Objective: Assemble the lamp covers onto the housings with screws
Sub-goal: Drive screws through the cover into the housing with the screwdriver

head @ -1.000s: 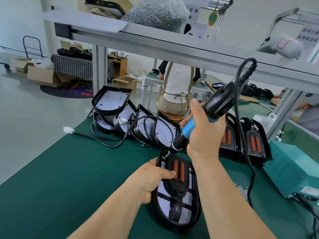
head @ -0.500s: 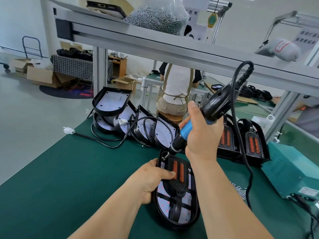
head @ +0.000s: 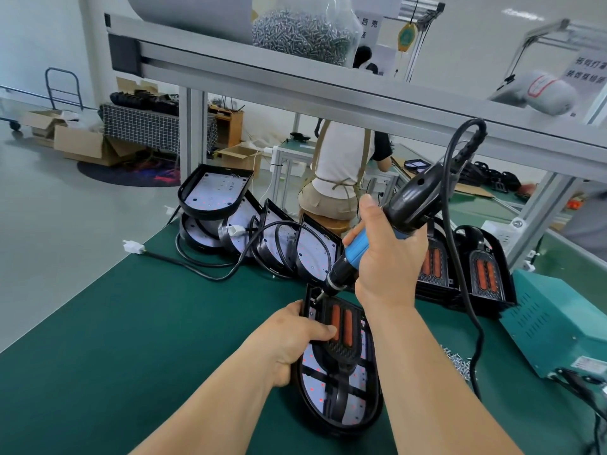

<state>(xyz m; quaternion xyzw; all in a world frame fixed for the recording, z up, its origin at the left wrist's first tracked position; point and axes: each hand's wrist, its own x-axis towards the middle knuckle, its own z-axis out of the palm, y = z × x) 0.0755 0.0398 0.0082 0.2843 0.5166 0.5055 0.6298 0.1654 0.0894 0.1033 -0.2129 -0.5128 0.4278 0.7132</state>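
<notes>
Overhead, a white sign (head: 369,25) reads 后壳; next to it a clear bag (head: 345,27) on the shelf (head: 295,83) holds silver screws (head: 289,31). On the green tabletop (head: 131,339) the lamp housing (head: 345,420) lies flat, cover (head: 348,323) on top. The left hand (head: 289,343) has its grip clamped on the housing's left edge; the right hand (head: 384,257) has its grip clamped round the electric screwdriver (head: 410,205), bit at the far-left corner. The teal box (head: 558,323) bears an unreadable label (head: 588,362).

A white paper sign (head: 368,26) behind the bag of screws (head: 300,34) read "后壳". A second sign (head: 588,72) far right and the teal box's (head: 551,326) label (head: 591,362) were too blurred to read.
</notes>
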